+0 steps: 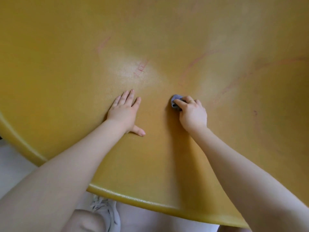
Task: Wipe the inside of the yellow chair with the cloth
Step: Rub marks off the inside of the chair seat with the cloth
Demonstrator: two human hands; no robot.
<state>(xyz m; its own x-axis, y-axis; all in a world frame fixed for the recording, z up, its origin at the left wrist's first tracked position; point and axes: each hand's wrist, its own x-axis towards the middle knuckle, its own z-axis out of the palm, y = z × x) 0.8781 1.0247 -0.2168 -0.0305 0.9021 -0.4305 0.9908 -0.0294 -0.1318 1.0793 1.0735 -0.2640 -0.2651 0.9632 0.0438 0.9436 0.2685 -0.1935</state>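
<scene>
Cloth (176,101), small, grey and bunched, sat pressed against the inside of the yellow chair (66,56), gripped in the curled fingers of the right hand (192,114). The left hand (124,113) lay open and flat on the seat surface just to the left, fingers spread. Reddish scribble marks (140,67) crossed the shell farther back and to the right

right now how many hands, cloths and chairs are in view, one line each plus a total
hands: 2, left hand flat on the seat, right hand bunching the cloth
cloths: 1, grey cloth
chairs: 1, yellow chair
total: 4
</scene>
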